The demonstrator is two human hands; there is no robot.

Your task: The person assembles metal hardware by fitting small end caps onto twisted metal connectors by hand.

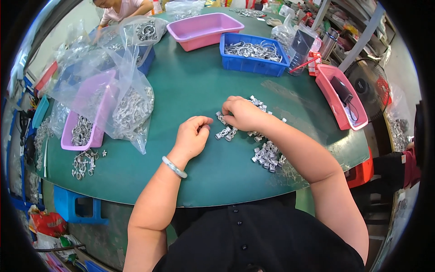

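Observation:
My right hand (242, 113) reaches over a loose group of small grey metal pieces with looped ends, its fingers curled down and closed at the group's left edge. Whatever its fingertips pinch is hidden. To its left, my left hand (191, 137), with a pale bangle (174, 167) on the wrist, hovers over the green table. Its thumb and fingers are curled together, and I cannot make out anything between them. A few of the looped metal pieces (225, 133) lie just below my right hand. A denser pile of the same pieces (268, 157) sits beneath my right forearm.
At left, a clear bag of metal parts (133, 111) leans against a pink basket (68, 144). Loose rings (84, 163) lie nearby. At the back are a pink tub (206, 29) and a blue tray (253, 65); a pink basket (333, 97) stands right. Another person (122, 9) works opposite.

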